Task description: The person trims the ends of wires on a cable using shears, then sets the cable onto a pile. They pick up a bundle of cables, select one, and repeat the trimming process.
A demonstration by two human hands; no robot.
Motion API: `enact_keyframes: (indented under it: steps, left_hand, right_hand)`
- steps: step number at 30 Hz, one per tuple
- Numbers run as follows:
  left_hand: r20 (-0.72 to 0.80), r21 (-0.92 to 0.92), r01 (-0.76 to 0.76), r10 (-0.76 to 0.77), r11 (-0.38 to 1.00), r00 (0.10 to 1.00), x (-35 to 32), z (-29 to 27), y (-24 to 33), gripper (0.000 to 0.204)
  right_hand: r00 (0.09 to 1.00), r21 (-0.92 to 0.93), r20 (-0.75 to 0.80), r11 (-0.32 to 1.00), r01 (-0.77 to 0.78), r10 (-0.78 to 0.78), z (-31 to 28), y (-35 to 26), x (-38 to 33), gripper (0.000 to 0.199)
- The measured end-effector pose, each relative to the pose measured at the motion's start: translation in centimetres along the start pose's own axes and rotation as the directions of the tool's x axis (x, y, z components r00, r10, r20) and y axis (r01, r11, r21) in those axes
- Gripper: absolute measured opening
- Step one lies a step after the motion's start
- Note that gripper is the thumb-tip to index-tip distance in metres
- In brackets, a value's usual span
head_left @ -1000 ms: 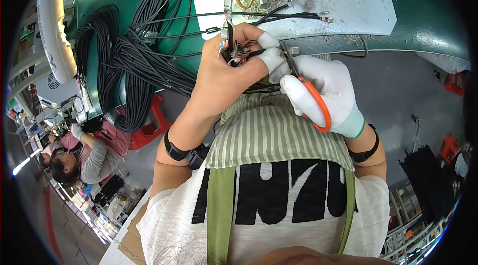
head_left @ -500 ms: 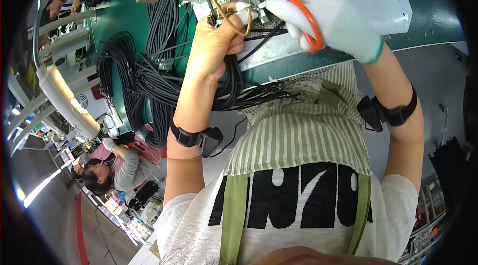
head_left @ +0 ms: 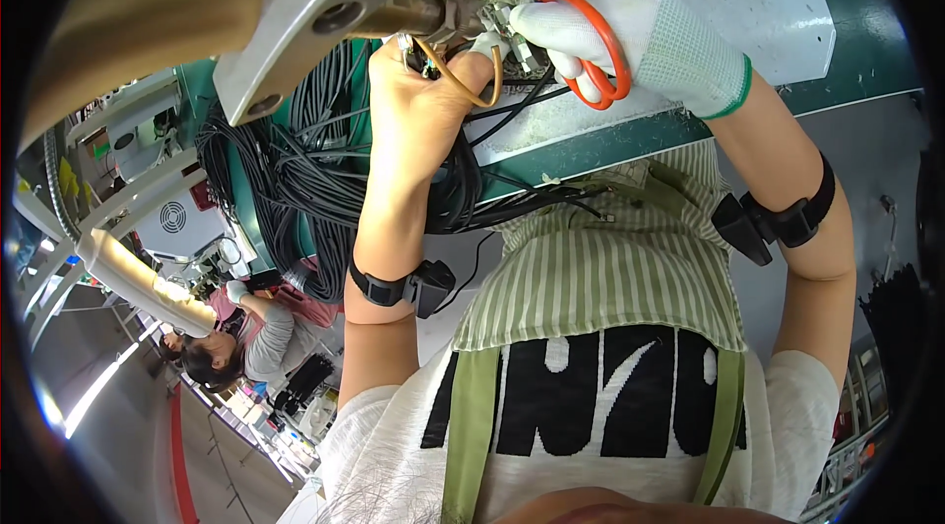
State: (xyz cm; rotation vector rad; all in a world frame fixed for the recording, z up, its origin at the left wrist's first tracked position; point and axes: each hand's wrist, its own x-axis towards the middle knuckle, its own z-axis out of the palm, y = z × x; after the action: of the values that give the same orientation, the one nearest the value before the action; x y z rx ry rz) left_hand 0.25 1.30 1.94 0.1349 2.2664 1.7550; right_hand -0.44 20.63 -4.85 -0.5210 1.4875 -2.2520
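My left hand (head_left: 421, 103) clamped on cable ends (head_left: 405, 45), wrist below machine (head_left: 300, 27); right hand (head_left: 630, 20) closed round scissors (head_left: 616, 52), tucked against palm, probably leaving fingertips free.

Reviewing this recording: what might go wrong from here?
The left hand is close to the metal machine head; its fingers might get pinched if that moves.
The right hand holds orange-handled scissors near metal parts, so the blades might knock them.
Black cables spill over the green table's edge and might snag.
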Motion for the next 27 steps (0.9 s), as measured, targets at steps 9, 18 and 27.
enact_keyframes:
  steps: [9, 18, 27]
  left_hand:
    - [-0.005, 0.005, 0.023, -0.023, 1.000, 1.000, -0.3, -0.1, -0.7, 0.008]
    - [0.021, -0.066, 0.015, -0.014, 0.998, 1.000, 0.0, -0.3, -1.2, 0.008]
    - [0.207, -0.369, 0.215, -0.146, 0.904, 0.967, -0.6, -1.4, -2.0, 0.006]
  right_hand:
    - [0.998, -0.329, -0.064, 0.944, -0.028, 0.008, 1.2, -4.2, -0.1, 0.024]
    - [0.944, -0.540, 0.163, 0.775, 0.329, -0.287, -0.5, -2.2, 0.2, 0.019]
    - [0.996, -0.508, -0.093, 0.860, -0.046, -0.002, 1.5, -4.4, -0.7, 0.025]
